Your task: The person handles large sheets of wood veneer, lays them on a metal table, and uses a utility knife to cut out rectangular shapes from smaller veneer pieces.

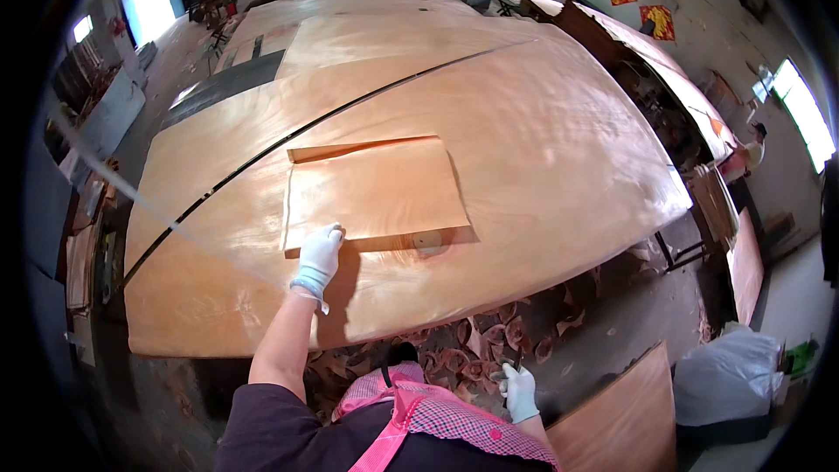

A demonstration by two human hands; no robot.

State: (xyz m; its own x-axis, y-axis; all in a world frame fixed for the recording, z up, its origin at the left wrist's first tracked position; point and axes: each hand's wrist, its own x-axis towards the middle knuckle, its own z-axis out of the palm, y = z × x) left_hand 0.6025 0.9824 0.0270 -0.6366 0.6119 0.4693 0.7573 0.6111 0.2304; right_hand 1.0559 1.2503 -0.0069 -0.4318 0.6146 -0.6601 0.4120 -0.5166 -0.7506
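My left hand (320,255), in a white glove, pinches the near left corner of a rectangular piece of thin wood veneer (376,192). That piece lies on a broad pale wood sheet (559,140), its far edge lifted and curled, its near edge casting a shadow. Just beyond the near edge, a small light patch (426,240) shows on the broad sheet. Down by my right side, my gloved right hand (520,392) is closed, away from the sheet. A slim dark thing seems to stick out at its fingers, too small to name.
A long black strip (306,127) runs diagonally across the broad sheet. Curled veneer scraps (489,345) litter the floor below its near edge. A board (620,415) and a white plastic bag (730,376) are at lower right. Another person (747,153) stands at the right-hand stack.
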